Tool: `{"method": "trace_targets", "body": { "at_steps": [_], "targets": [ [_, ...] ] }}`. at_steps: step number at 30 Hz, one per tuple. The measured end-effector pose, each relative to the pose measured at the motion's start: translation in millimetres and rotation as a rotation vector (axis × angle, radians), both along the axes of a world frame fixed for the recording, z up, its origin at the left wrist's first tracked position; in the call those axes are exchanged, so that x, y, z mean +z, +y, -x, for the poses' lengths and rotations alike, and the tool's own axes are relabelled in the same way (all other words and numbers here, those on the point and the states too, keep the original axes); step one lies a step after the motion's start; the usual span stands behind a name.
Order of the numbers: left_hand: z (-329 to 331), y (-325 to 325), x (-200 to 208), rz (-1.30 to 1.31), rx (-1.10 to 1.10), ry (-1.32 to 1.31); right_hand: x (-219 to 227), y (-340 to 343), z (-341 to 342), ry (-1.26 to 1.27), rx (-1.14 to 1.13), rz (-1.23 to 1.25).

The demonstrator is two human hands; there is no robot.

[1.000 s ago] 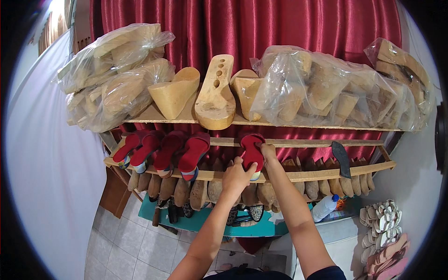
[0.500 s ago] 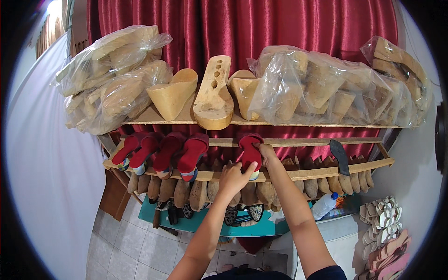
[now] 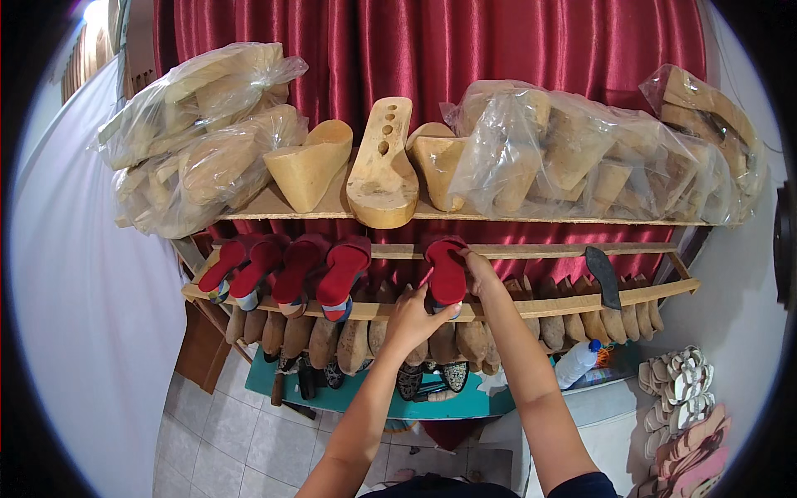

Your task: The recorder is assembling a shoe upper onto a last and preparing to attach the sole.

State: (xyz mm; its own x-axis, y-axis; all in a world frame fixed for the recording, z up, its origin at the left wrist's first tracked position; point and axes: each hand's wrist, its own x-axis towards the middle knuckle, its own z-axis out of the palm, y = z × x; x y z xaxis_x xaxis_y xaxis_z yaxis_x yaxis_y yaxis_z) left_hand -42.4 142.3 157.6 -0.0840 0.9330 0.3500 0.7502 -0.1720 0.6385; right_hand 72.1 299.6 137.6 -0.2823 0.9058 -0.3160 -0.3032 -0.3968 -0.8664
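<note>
A red slip-on sandal (image 3: 448, 278) with a block heel sits on the wooden slatted rack, toe at the back rail and heel at the front one. My left hand (image 3: 411, 320) grips its heel from the left, thumb across the heel block. Along the sandal's right side, near the strap, my right hand (image 3: 480, 272) is closed on it; some of its fingers are hidden. To the left, several like sandals stand in a row, the nearest being a red sandal (image 3: 341, 278) with a patterned heel.
Above hangs a shelf (image 3: 324, 204) with wooden wedge soles (image 3: 381, 162) and plastic bags of wooden pieces (image 3: 573, 149). Below are shoe lasts (image 3: 353, 340) and a teal bench (image 3: 349, 398). A black sole (image 3: 602, 276) and a water bottle (image 3: 576, 365) lie to the right.
My left thumb has slid down from the sandal's footbed edge to its heel. The sandal has shifted very slightly, with my right hand still on its side.
</note>
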Motion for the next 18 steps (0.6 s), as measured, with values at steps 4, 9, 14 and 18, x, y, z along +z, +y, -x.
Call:
{"method": "trace_targets", "body": {
  "at_steps": [4, 9, 14, 18],
  "targets": [
    [6.7, 1.5, 1.0, 0.048, -0.081, -0.178, 3.1, -6.9, -6.8, 0.011, 0.037, 0.041],
    [6.8, 1.7, 12.1, 0.118, -0.011, -0.226, -3.4, -11.0, -18.9, 0.084, 0.08, -0.018],
    [3.3, -1.8, 15.0, -0.015, 0.076, -0.297, 5.3, -32.5, -20.5, 0.0, 0.012, -0.127],
    [-14.9, -7.2, 10.2, -0.481, 0.146, -0.185, -2.4, -48.7, -26.3, -0.328, -0.231, -0.488]
  ]
}}
